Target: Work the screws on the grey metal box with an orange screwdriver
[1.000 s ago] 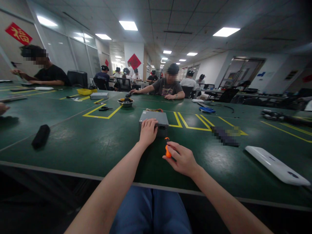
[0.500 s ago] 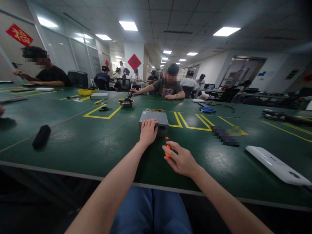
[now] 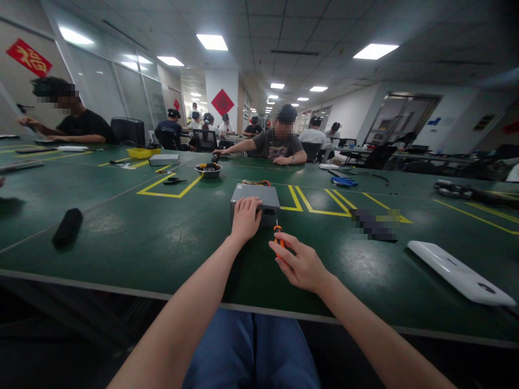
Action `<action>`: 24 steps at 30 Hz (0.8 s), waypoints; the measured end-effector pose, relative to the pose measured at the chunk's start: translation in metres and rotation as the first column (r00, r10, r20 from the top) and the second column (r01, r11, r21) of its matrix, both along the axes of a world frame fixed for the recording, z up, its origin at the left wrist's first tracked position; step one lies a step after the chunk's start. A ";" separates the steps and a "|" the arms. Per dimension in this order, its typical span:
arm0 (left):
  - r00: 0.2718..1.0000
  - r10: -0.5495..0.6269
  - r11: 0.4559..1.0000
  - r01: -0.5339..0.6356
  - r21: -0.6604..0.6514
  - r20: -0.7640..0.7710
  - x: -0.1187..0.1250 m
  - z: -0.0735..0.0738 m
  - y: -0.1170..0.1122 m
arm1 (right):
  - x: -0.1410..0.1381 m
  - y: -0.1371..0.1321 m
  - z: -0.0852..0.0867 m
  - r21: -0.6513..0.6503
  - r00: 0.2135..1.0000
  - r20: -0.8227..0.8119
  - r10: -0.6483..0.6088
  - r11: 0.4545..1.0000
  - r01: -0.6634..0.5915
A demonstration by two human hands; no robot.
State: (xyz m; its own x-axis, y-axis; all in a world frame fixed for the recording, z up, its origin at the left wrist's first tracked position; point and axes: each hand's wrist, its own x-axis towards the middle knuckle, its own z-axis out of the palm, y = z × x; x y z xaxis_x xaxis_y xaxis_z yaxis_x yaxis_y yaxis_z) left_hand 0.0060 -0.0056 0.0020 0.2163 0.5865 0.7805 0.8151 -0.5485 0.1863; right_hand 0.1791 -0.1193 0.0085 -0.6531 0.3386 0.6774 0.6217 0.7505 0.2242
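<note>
A grey metal computer power supply [image 3: 259, 193] lies on the green table in front of me, with coloured wires at its far side. My left hand [image 3: 246, 216] grips its near left part, the fingers curled over the top. In my right hand [image 3: 298, 262] is an orange and black screwdriver [image 3: 278, 237], pinched between thumb and fingers. Its thin shaft points away from me, and the tip meets the near face of the power supply by the right corner. Whether the tip sits in a screw is too small to tell.
A metal bowl [image 3: 208, 171] with tools stands farther back, near small black pliers [image 3: 174, 181]. A black case [image 3: 68, 228] lies left, a white device [image 3: 460, 273] and a pixelated dark object [image 3: 373, 224] right. A co-worker [image 3: 284, 143] sits opposite; another [image 3: 81, 124] sits left.
The screwdriver has turned a little in my right hand, with its shaft now showing more clearly. My left hand stays on the power supply. The co-worker's arm opposite has lowered slightly.
</note>
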 end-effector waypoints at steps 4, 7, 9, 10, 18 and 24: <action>1.000 0.000 1.000 0.000 -0.005 0.002 0.000 0.000 0.000 | -0.003 0.002 -0.001 0.106 0.998 -0.064 0.002 0.994 0.005; 1.000 0.001 1.000 -0.001 0.003 0.001 0.000 0.000 0.000 | -0.003 0.004 -0.003 0.123 0.993 -0.116 -0.007 0.992 0.022; 1.000 0.002 1.000 -0.002 0.007 0.000 0.000 0.000 0.000 | -0.001 0.003 -0.003 0.105 0.997 -0.077 -0.027 0.994 0.035; 1.000 0.002 1.000 -0.002 0.007 -0.001 0.000 0.000 0.000 | 0.000 0.003 -0.003 0.098 0.998 -0.045 -0.035 0.994 0.040; 1.000 0.006 1.000 -0.006 0.007 -0.010 0.000 -0.001 0.001 | 0.000 0.001 -0.002 -0.004 1.000 -0.009 0.002 1.000 -0.002; 1.000 0.006 1.000 -0.006 0.005 -0.007 -0.001 -0.001 0.001 | 0.000 0.004 -0.003 0.109 0.989 -0.141 -0.035 0.993 0.051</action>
